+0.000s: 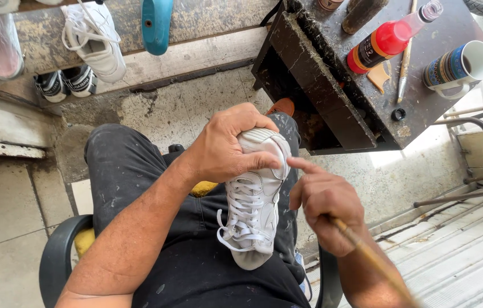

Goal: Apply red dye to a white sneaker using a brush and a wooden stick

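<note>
A white laced sneaker (pixel 251 212) lies on my lap, toe pointing away from me. My left hand (pixel 225 147) grips its toe end, thumb pressed along the side by the sole edge. My right hand (pixel 325 205) is just right of the shoe, index finger stretched out and touching the toe near my left thumb. The other fingers of that hand are closed around a thin wooden stick (pixel 374 261) that runs back toward the lower right; its tip is hidden in the hand.
A dirty dark worktable (pixel 333 85) stands ahead at right with a red-capped bottle (pixel 387 40), a patterned mug (pixel 459 66), a small brush (pixel 405 57) and a black cap (pixel 398 114). White shoes (pixel 94 40) and a blue shoe form (pixel 156 23) rest on a bench at the back.
</note>
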